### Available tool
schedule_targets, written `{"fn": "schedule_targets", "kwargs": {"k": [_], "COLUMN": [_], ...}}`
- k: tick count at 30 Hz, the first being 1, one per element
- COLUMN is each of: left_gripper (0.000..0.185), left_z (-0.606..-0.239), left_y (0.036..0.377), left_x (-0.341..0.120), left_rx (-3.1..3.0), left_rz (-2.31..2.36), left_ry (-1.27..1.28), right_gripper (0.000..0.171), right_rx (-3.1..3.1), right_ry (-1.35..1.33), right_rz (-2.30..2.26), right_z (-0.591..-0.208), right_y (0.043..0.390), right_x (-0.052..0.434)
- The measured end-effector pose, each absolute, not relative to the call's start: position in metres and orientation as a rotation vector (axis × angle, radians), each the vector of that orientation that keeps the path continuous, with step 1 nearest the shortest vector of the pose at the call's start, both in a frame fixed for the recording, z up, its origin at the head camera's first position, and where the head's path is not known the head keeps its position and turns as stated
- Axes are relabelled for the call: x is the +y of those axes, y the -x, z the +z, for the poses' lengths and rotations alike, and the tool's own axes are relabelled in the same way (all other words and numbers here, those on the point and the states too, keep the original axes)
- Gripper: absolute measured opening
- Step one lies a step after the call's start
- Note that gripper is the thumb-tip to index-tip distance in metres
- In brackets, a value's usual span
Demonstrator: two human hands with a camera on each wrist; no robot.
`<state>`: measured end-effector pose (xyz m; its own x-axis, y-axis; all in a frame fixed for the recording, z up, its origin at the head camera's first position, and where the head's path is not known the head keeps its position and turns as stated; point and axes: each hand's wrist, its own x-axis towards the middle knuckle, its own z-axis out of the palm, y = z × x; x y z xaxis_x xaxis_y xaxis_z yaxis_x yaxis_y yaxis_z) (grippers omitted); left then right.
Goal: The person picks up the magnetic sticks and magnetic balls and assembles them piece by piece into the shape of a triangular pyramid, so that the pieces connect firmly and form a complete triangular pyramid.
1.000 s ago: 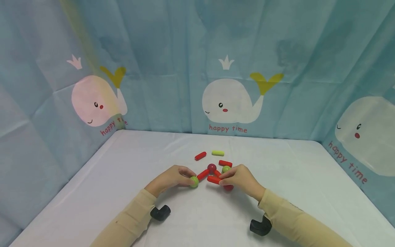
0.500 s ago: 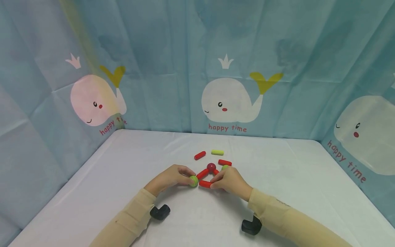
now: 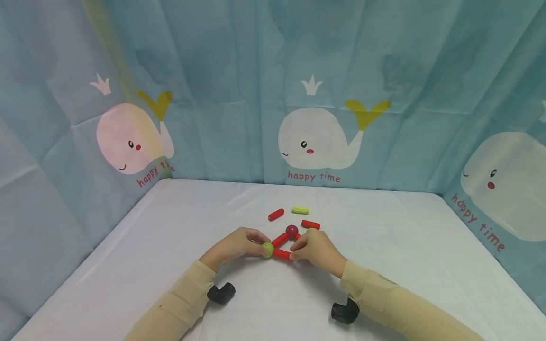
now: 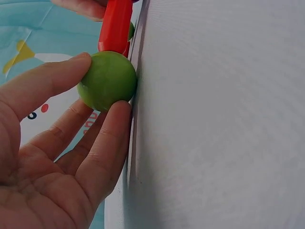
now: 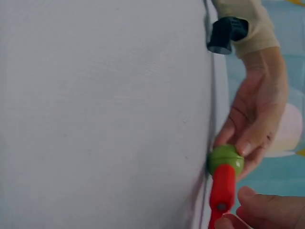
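Fingers and thumb of my left hand [image 3: 237, 247] hold a green ball [image 4: 107, 81] on the white table. My right hand [image 3: 320, 252] pinches a red stick [image 3: 282, 255] near one end. The stick's other end meets the green ball, as the right wrist view shows along the red stick [image 5: 223, 187]. From the same ball another red stick [image 3: 280, 240] runs back to a dark red ball [image 3: 292, 230]. A further red stick [image 3: 298, 236] leads from that ball behind my right hand. A second green ball [image 3: 312, 229] peeks out behind the knuckles.
Behind the hands lie a loose red stick [image 3: 276, 214], a yellow-green stick [image 3: 300, 210] and one more red stick [image 3: 310, 224]. The white table [image 3: 204, 203] ends at a blue curtain [image 3: 230, 118] printed with whales. Dark angled pieces [image 3: 222, 293] sit under both wrists.
My right hand has moved left with the red stick, bringing its end against the green ball. A red ball near that hand is now hidden. The left hand has stayed put.
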<state>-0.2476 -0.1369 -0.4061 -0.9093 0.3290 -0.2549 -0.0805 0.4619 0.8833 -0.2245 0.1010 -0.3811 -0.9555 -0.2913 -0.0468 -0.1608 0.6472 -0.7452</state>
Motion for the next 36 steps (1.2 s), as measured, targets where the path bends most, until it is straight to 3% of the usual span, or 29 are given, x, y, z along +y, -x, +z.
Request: {"fn": "schedule_targets", "kwargs": {"k": [5,13,36], "left_gripper": [0.03,0.028,0.022], "left_z": [-0.408,-0.405,-0.404], "left_y": [0.248,0.246,0.24], "left_x": [-0.137,-0.134,-0.125], "left_rx": [2.329,2.378,2.406], "left_rz": [1.428,1.4,1.348], "left_ry": [-0.193,-0.153,-0.174], "right_gripper": [0.012,0.026,0.022], "right_rx": [2.774,2.617,2.596], "right_ry": [0.256,0.143,0.146], "right_rz": [-1.265,-1.248,-1.287], "right_z": [-0.375,-0.38,-0.391], "right_y": [0.226,0.228,0.224], "right_x": [0.122,0.151,0.143]}}
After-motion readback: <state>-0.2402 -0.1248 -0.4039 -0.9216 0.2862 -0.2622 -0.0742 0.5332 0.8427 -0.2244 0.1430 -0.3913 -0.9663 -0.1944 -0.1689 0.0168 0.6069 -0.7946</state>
